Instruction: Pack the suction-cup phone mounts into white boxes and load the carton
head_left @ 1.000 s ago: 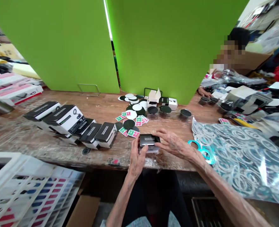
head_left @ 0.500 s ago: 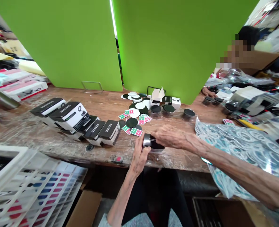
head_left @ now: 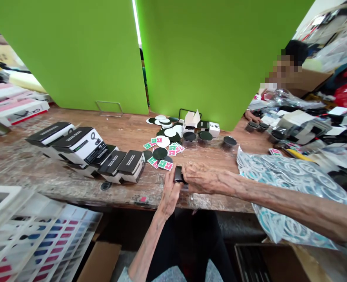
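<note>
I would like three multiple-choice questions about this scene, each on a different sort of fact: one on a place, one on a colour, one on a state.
1. Where is the patterned plastic bag? A) Right of the right hand B) Inside the white crate C) Behind the panels
2. What colour are the tall panels behind the table? A) Red B) White C) Green
3. What is the state of the small black box? A) Lying untouched B) Held by both hands C) Inside the bag

1: A, the bag lies under the right forearm. 2: C, green fills the view's top. 3: B, the left hand and right hand grip it.

One head-worn camera looks forward and down, close above the wooden workbench (head_left: 44, 172), the left hand (head_left: 169, 192) and the right hand (head_left: 204, 178).
</note>
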`<state>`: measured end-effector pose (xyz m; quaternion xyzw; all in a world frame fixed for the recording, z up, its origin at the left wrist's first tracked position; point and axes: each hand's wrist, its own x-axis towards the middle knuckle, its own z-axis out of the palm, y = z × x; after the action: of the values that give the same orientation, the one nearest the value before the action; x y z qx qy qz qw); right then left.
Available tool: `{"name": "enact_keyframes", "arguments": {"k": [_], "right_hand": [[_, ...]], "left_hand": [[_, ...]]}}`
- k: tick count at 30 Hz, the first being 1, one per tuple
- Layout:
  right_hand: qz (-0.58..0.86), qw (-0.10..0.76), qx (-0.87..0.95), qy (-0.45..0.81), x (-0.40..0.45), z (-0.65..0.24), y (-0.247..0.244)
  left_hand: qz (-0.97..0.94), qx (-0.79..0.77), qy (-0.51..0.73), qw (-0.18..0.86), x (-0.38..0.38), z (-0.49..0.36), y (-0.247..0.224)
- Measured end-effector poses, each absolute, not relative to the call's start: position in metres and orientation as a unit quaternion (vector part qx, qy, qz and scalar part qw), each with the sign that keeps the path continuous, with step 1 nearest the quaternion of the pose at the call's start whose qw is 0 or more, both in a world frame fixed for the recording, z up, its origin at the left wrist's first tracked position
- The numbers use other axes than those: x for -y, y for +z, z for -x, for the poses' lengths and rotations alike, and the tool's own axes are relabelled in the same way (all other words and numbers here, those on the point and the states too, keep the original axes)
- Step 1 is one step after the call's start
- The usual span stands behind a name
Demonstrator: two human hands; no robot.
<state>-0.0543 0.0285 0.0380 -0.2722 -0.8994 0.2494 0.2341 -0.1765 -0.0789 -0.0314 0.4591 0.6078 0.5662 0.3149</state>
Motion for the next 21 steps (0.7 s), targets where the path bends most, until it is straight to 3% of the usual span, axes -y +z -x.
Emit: {"name": "enact_keyframes", "arguments": {"k": [10,16,21], "right_hand": [[0.066,0.047,0.981,0.176,-0.049,0.049,0.107],[0.126,0.14,0.976,0.107,-0.037,0.03,0.098],[0.217,0.237,0.946,0.052,0.009,0.018,0.083]], "left_hand": [[-0.472,-0.592,0.562,0.334,0.087,0.178,-0.025],[-0.431,-0.572,0.613,0.333,0.081,0.176,-0.021],[-0.406,-0.58,0.654,0.267,0.072,0.168,-0.024]]}}
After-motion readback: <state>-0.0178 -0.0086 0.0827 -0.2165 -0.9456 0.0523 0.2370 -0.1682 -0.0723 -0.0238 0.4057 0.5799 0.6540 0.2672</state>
